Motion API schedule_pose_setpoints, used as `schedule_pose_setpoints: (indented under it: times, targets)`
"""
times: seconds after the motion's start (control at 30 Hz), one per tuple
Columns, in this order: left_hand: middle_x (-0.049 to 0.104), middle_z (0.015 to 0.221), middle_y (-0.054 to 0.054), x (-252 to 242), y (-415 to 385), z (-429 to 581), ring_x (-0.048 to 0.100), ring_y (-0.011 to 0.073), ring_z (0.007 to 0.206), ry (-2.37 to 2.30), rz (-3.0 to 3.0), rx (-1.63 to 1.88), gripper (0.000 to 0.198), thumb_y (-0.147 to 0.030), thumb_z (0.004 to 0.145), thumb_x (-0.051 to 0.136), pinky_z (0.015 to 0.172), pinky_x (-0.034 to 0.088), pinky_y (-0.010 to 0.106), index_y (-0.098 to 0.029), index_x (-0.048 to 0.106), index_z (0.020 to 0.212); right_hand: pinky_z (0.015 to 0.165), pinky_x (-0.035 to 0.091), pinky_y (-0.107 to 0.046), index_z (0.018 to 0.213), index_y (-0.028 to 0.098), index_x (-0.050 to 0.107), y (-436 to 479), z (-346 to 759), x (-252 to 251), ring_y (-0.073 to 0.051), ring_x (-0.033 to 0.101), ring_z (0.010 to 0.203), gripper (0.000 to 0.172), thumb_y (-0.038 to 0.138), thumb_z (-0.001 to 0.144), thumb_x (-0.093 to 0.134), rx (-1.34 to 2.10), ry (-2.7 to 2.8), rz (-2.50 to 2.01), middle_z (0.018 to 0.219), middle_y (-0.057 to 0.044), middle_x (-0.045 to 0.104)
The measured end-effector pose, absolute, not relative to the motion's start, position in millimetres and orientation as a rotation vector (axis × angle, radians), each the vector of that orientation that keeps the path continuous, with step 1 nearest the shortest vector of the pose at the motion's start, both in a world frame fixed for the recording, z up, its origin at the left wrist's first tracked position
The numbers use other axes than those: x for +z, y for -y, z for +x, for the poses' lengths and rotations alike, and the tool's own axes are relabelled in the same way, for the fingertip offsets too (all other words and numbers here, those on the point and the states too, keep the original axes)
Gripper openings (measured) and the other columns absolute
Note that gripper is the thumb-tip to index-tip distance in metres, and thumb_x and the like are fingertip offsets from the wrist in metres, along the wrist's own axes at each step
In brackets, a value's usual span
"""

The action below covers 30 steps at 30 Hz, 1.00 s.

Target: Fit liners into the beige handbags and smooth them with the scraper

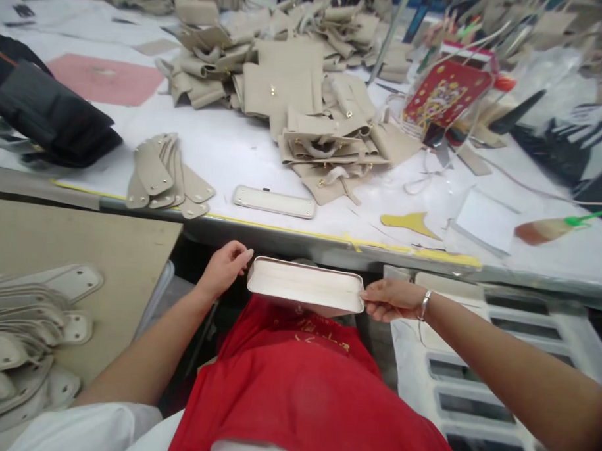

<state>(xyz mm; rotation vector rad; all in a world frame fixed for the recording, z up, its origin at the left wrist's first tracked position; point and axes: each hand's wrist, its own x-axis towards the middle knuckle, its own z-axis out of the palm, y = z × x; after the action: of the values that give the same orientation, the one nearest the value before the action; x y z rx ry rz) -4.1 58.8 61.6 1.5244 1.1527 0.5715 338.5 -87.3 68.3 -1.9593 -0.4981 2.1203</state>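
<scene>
Over my lap is a beige, box-shaped bag piece [306, 279] with a pale inside and a thin raised rim. My right hand [393, 300] pinches its right end between thumb and fingers. Close to its left corner, my left hand [226, 267] is closed with thumb and forefinger together. What those fingertips hold, if anything, is too small to make out. A long beige bag base [274, 202] with studs near its corners lies on the table just ahead. Left of it is a fanned stack of beige rounded panels [159, 174] with metal studs.
Beige bag parts [286, 80] are heaped across the white table [210, 143]. A red patterned box [448, 89] and a brush [542, 229] stand and lie at right. Studded pieces [31, 328] cover a board at left. A slotted white rack [473, 376] is beside my right arm.
</scene>
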Motion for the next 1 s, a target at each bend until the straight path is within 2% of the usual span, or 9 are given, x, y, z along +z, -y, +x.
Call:
schedule_pose_setpoints:
  times: [0.07, 0.17, 0.63, 0.77, 0.8, 0.87, 0.93, 1.0]
  targets:
    - [0.048, 0.058, -0.003, 47.8, -69.4, -21.8, 0.047, 0.0085, 0.052, -1.152, 1.369, 0.315, 0.041, -0.055, 0.071, 0.060, 0.046, 0.039, 0.018, -0.016, 0.047, 0.069, 0.043, 0.049, -0.014, 0.073, 0.014, 0.054, 85.5, 338.0, 70.4, -0.008, 0.061, 0.050, 0.033, 0.042, 0.070, 0.071, 2.145, 0.521, -1.956, 0.061, -0.001, 0.064]
    - [0.047, 0.055, -0.003, 37.0, -75.4, -25.4, 0.044, 0.0073, 0.048, -1.032, 1.279, 0.048, 0.047, -0.059, 0.067, 0.061, 0.043, 0.037, 0.018, -0.015, 0.045, 0.066, 0.043, 0.049, -0.015, 0.073, 0.013, 0.055, 81.3, 338.4, 73.8, -0.009, 0.061, 0.050, 0.034, 0.044, 0.070, 0.071, 2.169, 0.562, -1.985, 0.060, -0.002, 0.064]
    - [0.049, 0.063, -0.001, 32.2, -107.5, -11.9, 0.044, 0.0119, 0.054, -0.772, 1.507, -0.350, 0.042, -0.059, 0.073, 0.054, 0.049, 0.035, 0.022, -0.018, 0.055, 0.077, 0.038, 0.047, -0.016, 0.066, 0.013, 0.054, 76.7, 339.7, 66.8, -0.009, 0.060, 0.045, 0.043, 0.050, 0.062, 0.074, 2.114, 0.673, -1.983, 0.057, -0.002, 0.064]
    - [0.053, 0.060, 0.000, 55.7, -117.3, 4.8, 0.047, 0.0155, 0.055, -0.868, 1.807, -0.370, 0.040, -0.057, 0.062, 0.063, 0.051, 0.037, 0.024, -0.018, 0.057, 0.068, 0.041, 0.047, -0.019, 0.067, 0.014, 0.052, 84.5, 344.6, 64.7, -0.010, 0.059, 0.047, 0.045, 0.054, 0.062, 0.072, 2.083, 0.852, -1.940, 0.059, -0.001, 0.063]
    - [0.057, 0.065, 0.001, 63.1, -117.6, 14.5, 0.051, 0.0174, 0.060, -0.885, 1.925, -0.306, 0.040, -0.056, 0.060, 0.064, 0.055, 0.040, 0.025, -0.018, 0.059, 0.072, 0.042, 0.047, -0.020, 0.068, 0.014, 0.053, 85.9, 346.2, 65.3, -0.011, 0.059, 0.048, 0.044, 0.054, 0.063, 0.071, 2.022, 0.945, -1.955, 0.059, -0.001, 0.062]
    - [0.063, 0.088, 0.004, 75.0, -112.7, 41.1, 0.057, 0.0219, 0.079, -0.843, 2.123, -0.150, 0.045, -0.053, 0.062, 0.063, 0.070, 0.045, 0.028, -0.019, 0.060, 0.092, 0.048, 0.048, -0.021, 0.077, 0.014, 0.055, 87.5, 348.9, 67.7, -0.012, 0.060, 0.053, 0.042, 0.052, 0.065, 0.069, 1.735, 1.173, -2.005, 0.064, -0.001, 0.063]
    - [0.060, 0.111, 0.007, 80.0, -100.8, 73.9, 0.056, 0.0238, 0.097, -0.702, 2.222, -0.075, 0.051, -0.048, 0.068, 0.058, 0.085, 0.043, 0.031, -0.019, 0.056, 0.110, 0.059, 0.049, -0.023, 0.094, 0.014, 0.058, 86.9, 349.8, 70.2, -0.012, 0.061, 0.064, 0.044, 0.046, 0.068, 0.069, 1.325, 1.382, -2.011, 0.077, -0.003, 0.065]
    - [0.062, 0.111, 0.007, 78.1, -86.1, 106.2, 0.058, 0.0220, 0.097, -0.517, 2.240, -0.117, 0.046, -0.041, 0.073, 0.054, 0.086, 0.042, 0.029, -0.019, 0.056, 0.114, 0.068, 0.048, -0.023, 0.106, 0.014, 0.057, 84.5, 348.2, 71.8, -0.012, 0.060, 0.073, 0.044, 0.040, 0.071, 0.068, 1.014, 1.568, -1.943, 0.090, -0.005, 0.065]
